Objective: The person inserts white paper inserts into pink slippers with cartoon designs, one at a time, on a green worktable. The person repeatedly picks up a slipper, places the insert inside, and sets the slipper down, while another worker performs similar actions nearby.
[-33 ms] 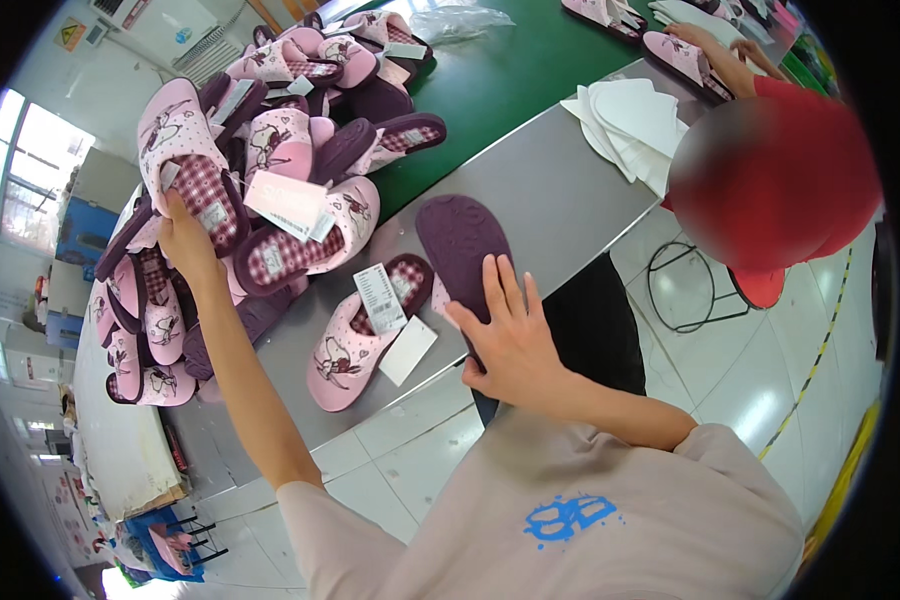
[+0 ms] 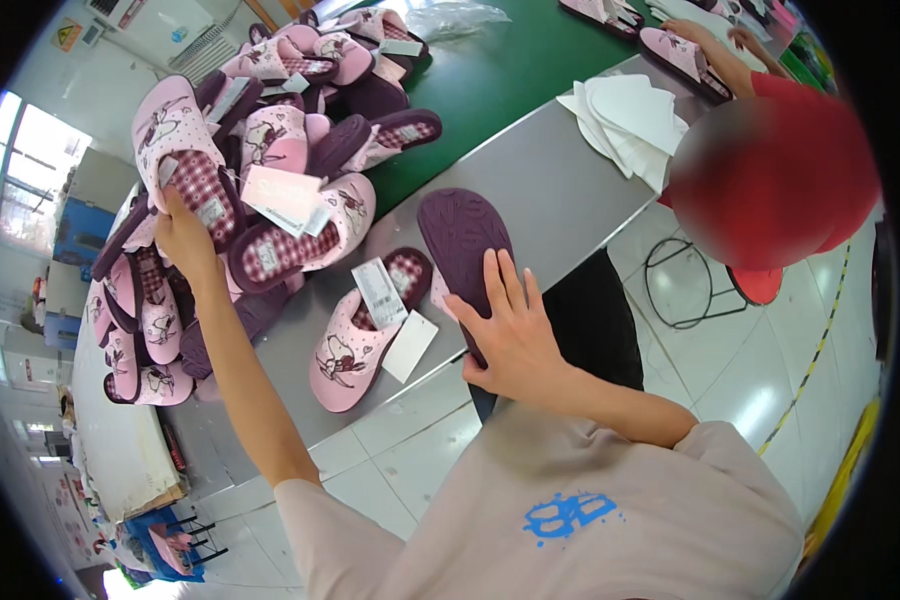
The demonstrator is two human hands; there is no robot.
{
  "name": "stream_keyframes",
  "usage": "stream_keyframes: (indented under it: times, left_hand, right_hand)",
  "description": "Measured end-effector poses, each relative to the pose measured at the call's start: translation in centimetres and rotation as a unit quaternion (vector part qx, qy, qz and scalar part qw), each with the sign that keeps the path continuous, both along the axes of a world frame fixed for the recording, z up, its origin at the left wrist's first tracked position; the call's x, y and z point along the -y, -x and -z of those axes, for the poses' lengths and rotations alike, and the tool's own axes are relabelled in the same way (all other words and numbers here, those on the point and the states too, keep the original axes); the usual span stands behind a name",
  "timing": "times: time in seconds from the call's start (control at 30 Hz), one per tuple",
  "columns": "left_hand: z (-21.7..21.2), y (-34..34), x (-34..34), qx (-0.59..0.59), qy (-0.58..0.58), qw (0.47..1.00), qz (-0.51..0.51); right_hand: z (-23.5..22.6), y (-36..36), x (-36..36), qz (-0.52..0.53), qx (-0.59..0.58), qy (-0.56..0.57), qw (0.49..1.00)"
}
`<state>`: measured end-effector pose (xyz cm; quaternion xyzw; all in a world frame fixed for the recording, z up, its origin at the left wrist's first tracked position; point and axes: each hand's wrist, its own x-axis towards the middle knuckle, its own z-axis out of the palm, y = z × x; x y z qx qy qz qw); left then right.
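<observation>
My left hand (image 2: 185,235) is closed on the side of a pink slipper (image 2: 175,125) with a dog print and a plaid lining, raised against a heap of similar slippers. My right hand (image 2: 515,335) lies with its fingers stretched out across the purple sole (image 2: 460,235) of an overturned slipper on the grey tabletop. A little of that slipper's pink upper shows at its left edge. Just left of it, a pink slipper (image 2: 345,355) rests sole down, with a white barcode tag (image 2: 379,293) and a blank white tag (image 2: 410,347) on it.
The slipper heap (image 2: 270,135) covers the left part of the grey table (image 2: 540,170), beside a green surface (image 2: 490,70). White shaped sheets (image 2: 625,120) lie at the table's right. A person in a red cap (image 2: 770,185) handles another slipper (image 2: 675,60) there. A stool (image 2: 685,285) stands below.
</observation>
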<state>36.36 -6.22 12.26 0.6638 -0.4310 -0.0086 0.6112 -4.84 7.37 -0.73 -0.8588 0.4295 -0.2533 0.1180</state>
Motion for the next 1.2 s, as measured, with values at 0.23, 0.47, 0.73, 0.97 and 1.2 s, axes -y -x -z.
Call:
stream_keyframes:
  times: [0.23,0.47,0.73,0.97,1.2]
  left_hand:
    - [4.3,16.7,-14.1,0.446,0.002,0.889,-0.103]
    - [13.9,23.3,-20.0,0.233,-0.285,0.927,0.065]
    - [14.9,24.7,-5.2,0.364,-0.218,0.835,0.35]
    - [8.6,28.4,12.7,0.47,-0.12,0.722,0.494]
    - [3.6,30.7,2.1,0.275,-0.204,0.832,0.437]
  right_hand:
    - [1.7,4.4,0.2,0.105,0.063,-0.02,0.992]
    - [1.0,9.1,3.3,0.099,0.26,-0.227,0.933]
    - [3.8,17.9,2.0,0.009,0.226,0.109,0.968]
    - [3.6,19.7,4.6,-0.031,0.044,0.332,0.942]
    - [4.0,15.0,5.5,0.026,0.032,0.234,0.971]
